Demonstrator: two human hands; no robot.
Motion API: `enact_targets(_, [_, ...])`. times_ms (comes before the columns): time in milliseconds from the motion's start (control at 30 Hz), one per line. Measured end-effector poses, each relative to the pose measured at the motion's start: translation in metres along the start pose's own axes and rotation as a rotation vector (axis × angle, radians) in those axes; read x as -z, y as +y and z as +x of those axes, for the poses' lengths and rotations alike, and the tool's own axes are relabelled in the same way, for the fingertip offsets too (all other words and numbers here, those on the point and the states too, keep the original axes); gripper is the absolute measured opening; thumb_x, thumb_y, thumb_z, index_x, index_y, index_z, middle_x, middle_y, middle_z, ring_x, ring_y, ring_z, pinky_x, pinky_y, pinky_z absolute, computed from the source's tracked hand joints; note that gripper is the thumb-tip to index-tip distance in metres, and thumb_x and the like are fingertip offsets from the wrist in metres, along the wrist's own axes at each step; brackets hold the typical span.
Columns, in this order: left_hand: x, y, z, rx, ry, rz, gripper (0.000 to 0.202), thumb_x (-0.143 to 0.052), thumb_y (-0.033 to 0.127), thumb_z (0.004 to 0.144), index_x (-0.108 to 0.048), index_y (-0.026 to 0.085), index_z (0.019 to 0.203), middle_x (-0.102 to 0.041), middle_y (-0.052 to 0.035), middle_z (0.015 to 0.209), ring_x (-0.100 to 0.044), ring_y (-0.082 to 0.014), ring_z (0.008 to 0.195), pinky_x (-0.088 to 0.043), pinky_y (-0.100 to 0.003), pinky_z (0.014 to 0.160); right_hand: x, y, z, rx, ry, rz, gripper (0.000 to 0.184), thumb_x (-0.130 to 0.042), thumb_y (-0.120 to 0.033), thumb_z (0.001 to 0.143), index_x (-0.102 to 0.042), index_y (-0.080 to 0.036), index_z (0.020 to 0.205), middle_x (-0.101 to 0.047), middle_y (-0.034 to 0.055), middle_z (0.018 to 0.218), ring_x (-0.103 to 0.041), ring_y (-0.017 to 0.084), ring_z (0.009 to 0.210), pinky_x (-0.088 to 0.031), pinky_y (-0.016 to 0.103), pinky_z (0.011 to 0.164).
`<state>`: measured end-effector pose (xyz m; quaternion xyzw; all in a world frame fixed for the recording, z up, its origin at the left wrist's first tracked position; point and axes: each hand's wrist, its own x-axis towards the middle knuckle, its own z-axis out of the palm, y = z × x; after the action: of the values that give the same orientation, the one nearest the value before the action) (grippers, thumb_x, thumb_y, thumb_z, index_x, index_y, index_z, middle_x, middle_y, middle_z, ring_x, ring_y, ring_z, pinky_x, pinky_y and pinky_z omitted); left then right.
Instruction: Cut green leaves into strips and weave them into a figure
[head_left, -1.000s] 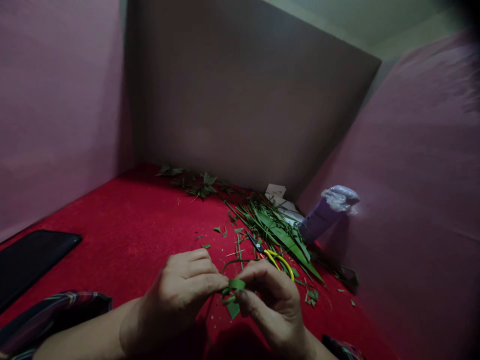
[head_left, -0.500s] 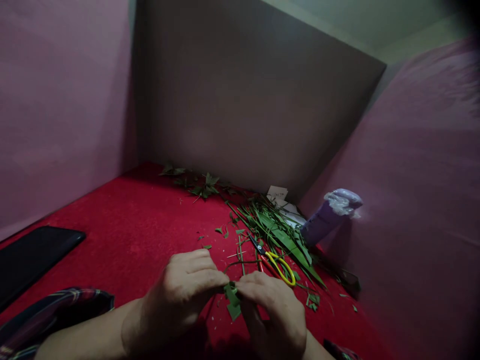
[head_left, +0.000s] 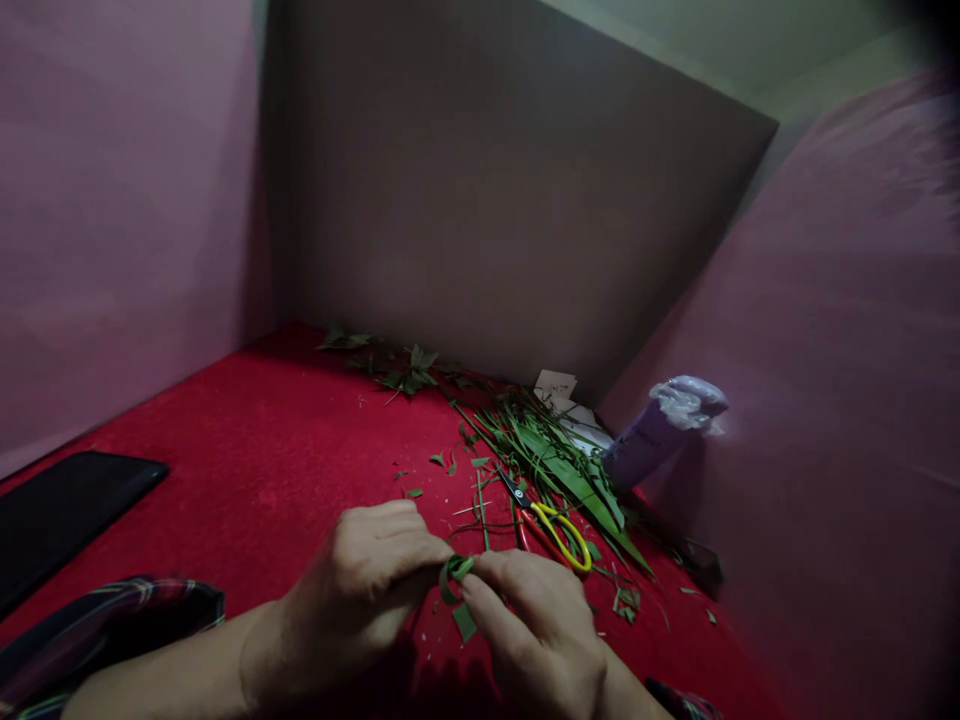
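Observation:
Between my fingertips is a green leaf strip, bent into a small loop. My left hand pinches it from the left side, fingers curled and closed. From the right, my right hand grips the same strip between thumb and forefinger. Just below the loop shows a small green leaf piece; whether it belongs to the strip or lies on the cloth I cannot tell. Beyond my right hand lie scissors with yellow and red handles. A thin green stem and a small pale stick lie on the red cloth.
A heap of long green leaves lies at the right, with white paper behind it. A purple container with plastic wrap leans near the right wall. Lobed leaves lie at the back. A black flat object is at left.
The leaf strip between my fingers now shows a curled loop, where before it looked flatter. My right hand has shifted and turned slightly, its thumb now on the strip. My left hand barely moves.

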<state>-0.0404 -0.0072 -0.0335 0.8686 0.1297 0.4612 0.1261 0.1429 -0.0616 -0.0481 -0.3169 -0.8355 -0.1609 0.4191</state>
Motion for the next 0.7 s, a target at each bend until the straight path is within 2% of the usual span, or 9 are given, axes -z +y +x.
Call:
enact_targets(167, [0.0014, 0.0011, 0.0004, -0.018, 0.056, -0.020, 0.016, -0.049, 0.007, 0.081, -0.061, 0.016, 0.081, -0.062, 0.0000, 0.058, -0.048, -0.0104, 0.051, -0.037, -0.022, 0.050, -0.0007, 0.0002, 0.0027, 0.000, 0.006, 0.090, 0.027, -0.046, -0.008, 0.083, -0.054, -0.016, 0.108, -0.068, 0.0084, 0.075, -0.061, 0.015, 0.058, -0.049, 0.026, 0.050])
enact_targets(333, [0.0045, 0.0021, 0.0016, -0.017, 0.090, -0.038, 0.013, -0.050, 0.008, 0.082, -0.061, 0.015, 0.081, -0.059, -0.0002, 0.058, -0.048, -0.0107, 0.052, -0.038, -0.022, 0.051, -0.0043, -0.0024, 0.0006, -0.159, 0.102, 0.087, 0.020, -0.050, -0.008, 0.082, -0.054, -0.020, 0.098, -0.067, 0.0030, 0.069, -0.063, 0.016, 0.060, -0.050, 0.025, 0.055])
enact_targets(533, [0.0072, 0.0038, 0.0002, -0.002, 0.099, -0.011, 0.012, -0.049, 0.011, 0.083, -0.060, 0.016, 0.080, -0.061, -0.0011, 0.060, -0.050, -0.0113, 0.055, -0.041, -0.023, 0.054, -0.0084, -0.0021, 0.0007, -0.224, 0.054, 0.123, 0.018, -0.047, -0.008, 0.085, -0.057, -0.019, 0.095, -0.067, 0.0024, 0.069, -0.063, 0.014, 0.061, -0.050, 0.024, 0.056])
enact_targets(700, [0.0094, 0.0054, 0.0036, -0.079, 0.137, 0.063, 0.013, -0.049, 0.010, 0.083, -0.060, 0.016, 0.080, -0.065, -0.0023, 0.061, -0.053, -0.0109, 0.054, -0.045, -0.023, 0.054, -0.0097, 0.0031, -0.0007, -0.224, 0.037, 0.175, 0.017, -0.048, -0.005, 0.082, -0.056, -0.018, 0.091, -0.064, 0.0029, 0.067, -0.060, 0.015, 0.059, -0.048, 0.025, 0.055])
